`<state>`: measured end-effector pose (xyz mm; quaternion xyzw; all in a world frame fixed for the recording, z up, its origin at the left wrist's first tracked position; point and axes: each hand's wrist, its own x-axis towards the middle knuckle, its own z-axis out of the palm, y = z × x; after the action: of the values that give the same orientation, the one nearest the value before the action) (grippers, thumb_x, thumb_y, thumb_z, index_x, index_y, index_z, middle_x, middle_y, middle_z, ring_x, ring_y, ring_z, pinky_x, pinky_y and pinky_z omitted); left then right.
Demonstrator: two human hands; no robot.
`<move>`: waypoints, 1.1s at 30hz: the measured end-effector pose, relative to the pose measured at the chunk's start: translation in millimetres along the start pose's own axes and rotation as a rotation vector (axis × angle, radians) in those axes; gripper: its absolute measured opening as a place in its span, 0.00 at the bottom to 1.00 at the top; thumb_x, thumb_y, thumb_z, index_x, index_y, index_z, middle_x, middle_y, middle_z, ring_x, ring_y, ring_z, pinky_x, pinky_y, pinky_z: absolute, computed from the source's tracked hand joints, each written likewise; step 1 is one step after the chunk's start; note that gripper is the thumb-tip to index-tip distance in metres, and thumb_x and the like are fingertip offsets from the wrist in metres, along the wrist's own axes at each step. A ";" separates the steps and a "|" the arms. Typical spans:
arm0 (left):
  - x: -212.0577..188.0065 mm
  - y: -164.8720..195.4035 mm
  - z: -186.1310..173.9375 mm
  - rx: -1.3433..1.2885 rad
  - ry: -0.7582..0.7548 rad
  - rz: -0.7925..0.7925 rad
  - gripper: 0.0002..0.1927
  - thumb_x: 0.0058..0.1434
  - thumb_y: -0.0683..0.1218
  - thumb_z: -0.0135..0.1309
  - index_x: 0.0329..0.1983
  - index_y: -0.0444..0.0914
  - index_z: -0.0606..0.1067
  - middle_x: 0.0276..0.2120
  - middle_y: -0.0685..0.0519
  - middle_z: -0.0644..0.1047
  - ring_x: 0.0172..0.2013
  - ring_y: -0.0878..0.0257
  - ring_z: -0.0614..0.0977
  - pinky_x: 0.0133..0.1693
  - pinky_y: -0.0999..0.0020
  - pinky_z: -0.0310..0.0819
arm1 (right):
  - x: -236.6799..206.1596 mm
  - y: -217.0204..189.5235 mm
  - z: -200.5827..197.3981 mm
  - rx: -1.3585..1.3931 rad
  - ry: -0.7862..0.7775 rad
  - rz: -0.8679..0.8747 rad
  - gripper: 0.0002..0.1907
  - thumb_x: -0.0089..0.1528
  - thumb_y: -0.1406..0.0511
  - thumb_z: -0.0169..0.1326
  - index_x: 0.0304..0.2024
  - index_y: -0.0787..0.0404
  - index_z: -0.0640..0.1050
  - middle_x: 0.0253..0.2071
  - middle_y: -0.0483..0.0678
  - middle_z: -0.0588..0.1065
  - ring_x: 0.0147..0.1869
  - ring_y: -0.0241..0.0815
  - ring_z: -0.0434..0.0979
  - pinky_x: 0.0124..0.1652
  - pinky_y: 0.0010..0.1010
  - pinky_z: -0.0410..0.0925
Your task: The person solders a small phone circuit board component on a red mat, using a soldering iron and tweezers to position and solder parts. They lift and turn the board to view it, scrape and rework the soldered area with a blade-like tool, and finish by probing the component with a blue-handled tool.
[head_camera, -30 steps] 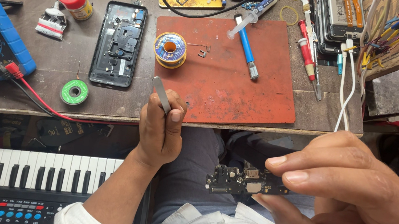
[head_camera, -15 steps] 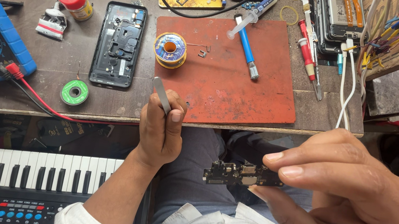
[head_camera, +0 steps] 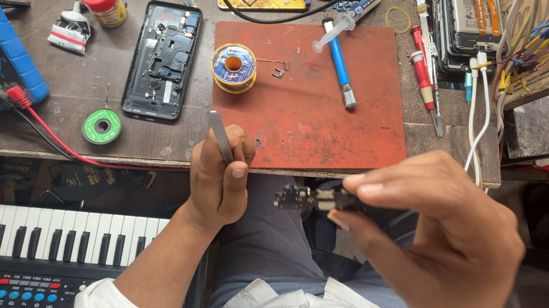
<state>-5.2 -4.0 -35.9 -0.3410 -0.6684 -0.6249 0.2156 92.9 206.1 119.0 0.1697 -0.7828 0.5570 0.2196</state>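
Right hand (head_camera: 443, 256) pinches our small dark circuit board (head_camera: 315, 199), connectors at its end; left hand (head_camera: 218, 178) grips tweezers (head_camera: 220, 136) nr red mat (head_camera: 306, 100) w/ solder spool (head_camera: 233, 68) on table (head_camera: 79, 80).

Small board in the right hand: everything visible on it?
The board is a small, dark, narrow circuit piece with tiny metal parts along it. It lies roughly level, pinched at its right end between thumb and fingertips of the right hand, above the lap, just off the bench edge. Its left end sticks out free. Finer detail is blurred.
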 end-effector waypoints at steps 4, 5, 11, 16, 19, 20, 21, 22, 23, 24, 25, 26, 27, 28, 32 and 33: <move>-0.8 0.7 -0.7 0.006 0.004 -0.046 0.20 0.76 0.57 0.44 0.42 0.37 0.59 0.26 0.52 0.66 0.25 0.64 0.71 0.26 0.70 0.63 | 1.5 20.8 6.4 -0.002 -0.032 -0.018 0.20 0.55 0.80 0.67 0.47 0.67 0.78 0.44 0.53 0.79 0.50 0.40 0.82 0.50 0.27 0.76; -1.1 2.2 -1.0 -0.004 0.010 -0.056 0.20 0.76 0.57 0.45 0.42 0.37 0.59 0.28 0.52 0.69 0.25 0.65 0.71 0.27 0.71 0.64 | 2.5 27.3 7.9 -0.002 -0.037 -0.007 0.20 0.55 0.80 0.68 0.47 0.66 0.78 0.45 0.53 0.79 0.51 0.40 0.81 0.51 0.27 0.76; 2.4 10.2 -1.4 -0.139 0.018 -0.127 0.23 0.69 0.50 0.62 0.42 0.38 0.57 0.42 0.43 0.80 0.36 0.66 0.80 0.37 0.74 0.77 | 7.3 67.2 19.3 -0.183 -0.055 0.054 0.16 0.54 0.74 0.69 0.43 0.62 0.81 0.43 0.47 0.82 0.47 0.37 0.81 0.45 0.26 0.71; 6.0 12.9 4.2 0.059 0.042 -0.187 0.24 0.62 0.40 0.68 0.41 0.37 0.60 0.38 0.46 0.82 0.35 0.66 0.85 0.34 0.74 0.82 | 6.3 92.5 32.7 -0.221 -0.070 0.127 0.13 0.55 0.72 0.69 0.42 0.60 0.82 0.42 0.44 0.81 0.44 0.38 0.80 0.44 0.26 0.72; 7.7 12.1 7.2 0.062 0.057 -0.181 0.23 0.63 0.38 0.66 0.42 0.37 0.59 0.38 0.47 0.82 0.34 0.65 0.86 0.33 0.74 0.82 | 4.4 99.2 38.3 -0.189 -0.069 0.161 0.13 0.56 0.71 0.68 0.43 0.61 0.81 0.43 0.45 0.79 0.46 0.38 0.81 0.44 0.26 0.74; 8.0 11.9 7.7 0.095 0.054 -0.167 0.22 0.63 0.37 0.66 0.41 0.36 0.60 0.38 0.46 0.83 0.34 0.64 0.86 0.33 0.73 0.82 | 4.3 100.0 38.5 -0.204 -0.071 0.136 0.14 0.55 0.71 0.68 0.43 0.61 0.81 0.44 0.46 0.79 0.47 0.39 0.80 0.44 0.26 0.73; 8.3 11.6 8.2 0.128 0.051 -0.153 0.22 0.63 0.37 0.66 0.41 0.36 0.60 0.38 0.45 0.83 0.34 0.62 0.86 0.32 0.72 0.83 | 4.5 100.4 38.0 -0.220 -0.073 0.112 0.14 0.55 0.71 0.68 0.44 0.62 0.81 0.45 0.46 0.79 0.48 0.40 0.80 0.44 0.27 0.73; 8.7 11.0 7.8 0.138 0.052 -0.132 0.23 0.63 0.38 0.66 0.41 0.37 0.59 0.38 0.45 0.83 0.34 0.62 0.86 0.33 0.72 0.83 | 5.2 100.5 37.6 -0.216 -0.082 0.093 0.15 0.56 0.71 0.68 0.45 0.62 0.81 0.46 0.47 0.79 0.49 0.40 0.80 0.45 0.27 0.74; 9.2 10.4 7.6 0.149 0.052 -0.112 0.23 0.64 0.38 0.66 0.40 0.37 0.58 0.38 0.46 0.83 0.34 0.61 0.87 0.33 0.72 0.83 | 6.0 100.3 36.8 -0.213 -0.091 0.073 0.15 0.56 0.71 0.68 0.45 0.62 0.81 0.47 0.47 0.79 0.49 0.40 0.80 0.46 0.27 0.74; 9.2 10.2 7.8 0.158 0.052 -0.091 0.24 0.64 0.38 0.66 0.40 0.37 0.57 0.39 0.46 0.83 0.35 0.61 0.87 0.34 0.71 0.83 | 6.8 99.8 35.9 -0.209 -0.099 0.055 0.15 0.57 0.71 0.67 0.46 0.62 0.80 0.47 0.47 0.78 0.50 0.40 0.80 0.47 0.28 0.75; 9.1 10.5 8.4 0.167 0.052 -0.086 0.24 0.64 0.39 0.66 0.40 0.37 0.57 0.38 0.46 0.83 0.34 0.61 0.87 0.34 0.71 0.83 | 7.2 99.0 35.1 -0.191 -0.106 0.079 0.14 0.58 0.70 0.67 0.47 0.61 0.81 0.47 0.47 0.78 0.50 0.39 0.80 0.47 0.27 0.76; 9.4 10.2 8.3 0.177 0.053 -0.079 0.24 0.64 0.39 0.66 0.40 0.37 0.57 0.38 0.46 0.83 0.34 0.60 0.87 0.34 0.71 0.83 | 8.1 98.7 35.4 -0.173 -0.112 0.101 0.14 0.59 0.70 0.66 0.47 0.61 0.81 0.47 0.47 0.79 0.49 0.38 0.80 0.46 0.26 0.77; 10.0 10.0 8.2 0.186 0.053 -0.071 0.24 0.64 0.39 0.66 0.40 0.37 0.57 0.38 0.46 0.83 0.34 0.60 0.87 0.34 0.70 0.83 | 9.1 98.6 35.5 -0.154 -0.119 0.123 0.13 0.59 0.70 0.66 0.47 0.60 0.82 0.46 0.46 0.79 0.48 0.37 0.81 0.45 0.25 0.77; 10.5 10.0 8.1 0.193 0.051 -0.064 0.24 0.64 0.38 0.66 0.40 0.37 0.57 0.38 0.46 0.83 0.33 0.60 0.86 0.34 0.70 0.83 | 10.0 98.7 35.9 -0.175 -0.117 0.112 0.13 0.59 0.70 0.66 0.47 0.60 0.82 0.45 0.46 0.79 0.48 0.38 0.80 0.44 0.26 0.76; 13.7 10.2 8.8 0.194 0.042 -0.029 0.24 0.63 0.37 0.66 0.41 0.36 0.58 0.39 0.47 0.82 0.34 0.62 0.85 0.34 0.71 0.83 | 12.3 101.5 37.8 -0.247 -0.109 0.042 0.11 0.58 0.70 0.66 0.44 0.61 0.84 0.44 0.46 0.80 0.47 0.39 0.78 0.43 0.27 0.73; 14.4 10.7 9.5 0.189 0.040 -0.019 0.23 0.63 0.37 0.66 0.42 0.36 0.59 0.39 0.48 0.82 0.34 0.62 0.85 0.35 0.71 0.84 | 12.4 102.6 38.0 -0.261 -0.107 0.018 0.11 0.58 0.70 0.66 0.43 0.61 0.84 0.43 0.46 0.80 0.47 0.40 0.78 0.44 0.28 0.73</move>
<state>-5.9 7.9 -19.4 -0.3003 -0.7233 -0.5676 0.2541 24.1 202.9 33.0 0.1619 -0.8606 0.4427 0.1927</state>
